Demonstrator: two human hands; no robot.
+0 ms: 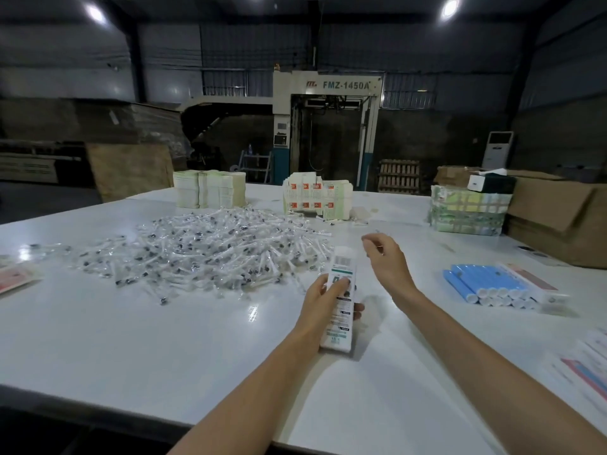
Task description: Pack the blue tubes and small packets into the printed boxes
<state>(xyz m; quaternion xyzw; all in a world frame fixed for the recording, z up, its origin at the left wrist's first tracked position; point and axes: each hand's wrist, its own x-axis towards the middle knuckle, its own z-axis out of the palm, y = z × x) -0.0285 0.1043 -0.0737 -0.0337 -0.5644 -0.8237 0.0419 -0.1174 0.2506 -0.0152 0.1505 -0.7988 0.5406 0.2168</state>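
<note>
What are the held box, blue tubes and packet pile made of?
Held box: likely thin printed paperboard, matte, flat folded faces. Blue tubes: seemingly smooth plastic, white ends, slight sheen. Packet pile: clear glossy film, glints under the lights.

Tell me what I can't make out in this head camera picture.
Head view only:
Printed box in left hand: contents hidden by its walls; print blurred.
Right hand: fingertips too small to show whether they pinch anything.
Printed sheets: cut off by the right edge.
Small packets pile: contents too small.
</note>
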